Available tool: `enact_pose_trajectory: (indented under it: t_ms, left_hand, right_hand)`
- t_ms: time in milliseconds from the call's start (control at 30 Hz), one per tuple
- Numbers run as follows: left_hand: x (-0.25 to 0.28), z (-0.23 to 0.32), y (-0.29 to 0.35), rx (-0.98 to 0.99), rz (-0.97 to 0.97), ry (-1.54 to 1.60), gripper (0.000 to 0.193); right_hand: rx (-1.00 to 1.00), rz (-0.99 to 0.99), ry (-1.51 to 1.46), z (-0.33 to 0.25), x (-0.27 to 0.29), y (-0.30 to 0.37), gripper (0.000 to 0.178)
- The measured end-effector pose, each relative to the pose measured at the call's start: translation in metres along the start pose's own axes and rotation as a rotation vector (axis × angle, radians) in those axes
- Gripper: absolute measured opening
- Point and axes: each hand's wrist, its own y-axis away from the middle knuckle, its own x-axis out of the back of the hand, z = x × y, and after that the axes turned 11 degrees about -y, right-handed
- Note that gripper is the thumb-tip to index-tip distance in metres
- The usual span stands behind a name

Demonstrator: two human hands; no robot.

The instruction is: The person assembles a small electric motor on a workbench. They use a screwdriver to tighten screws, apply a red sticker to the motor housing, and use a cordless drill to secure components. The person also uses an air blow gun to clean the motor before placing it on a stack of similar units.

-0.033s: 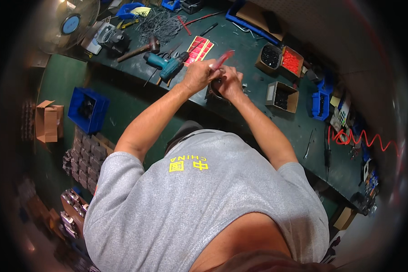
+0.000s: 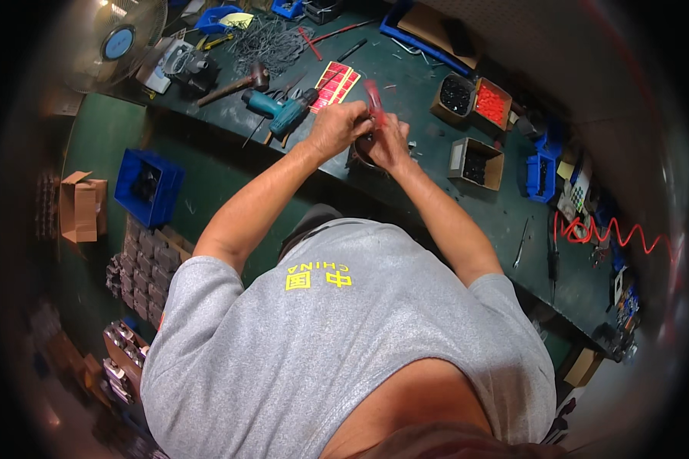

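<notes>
My left hand [image 2: 340,128] and my right hand [image 2: 390,145] work close together at the near edge of the green bench. From the right hand rises a red-handled tool [image 2: 373,96], smeared by motion; its working end is hidden. The left fingers are pinched beside it, and what they hold, if anything, is too small to make out. Directly under the hands sits a dark round part [image 2: 357,155], mostly covered by them. Left of my left hand lie a teal power tool [image 2: 287,113] and red-and-yellow label sheets [image 2: 335,86].
A mallet [image 2: 245,83], a tangle of grey wires [image 2: 272,44] and a fan [image 2: 119,42] are at the far left. To the right stand boxes of black parts [image 2: 476,164] and red parts [image 2: 491,103], a blue bin [image 2: 541,177] and a red coiled cord [image 2: 620,233].
The red-handled tool has swung from leaning right to nearly upright, its top now further left. The right hand has turned slightly; the left hand stays almost in place.
</notes>
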Motion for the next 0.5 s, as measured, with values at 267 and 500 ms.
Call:
enact_pose_trajectory:
  t_ms: [267, 500]
  left_hand:
    - [-0.001, -0.01, 0.002, -0.089, -0.002, 0.129, 0.02]
    - [0.004, -0.009, -0.002, -0.039, 0.034, 0.138, 0.022]
  right_hand:
    - [-0.016, 0.043, 0.003, -0.004, -0.006, 0.0, 0.042]
    - [0.061, 0.017, -0.144, 0.004, 0.0, -0.003, 0.033]
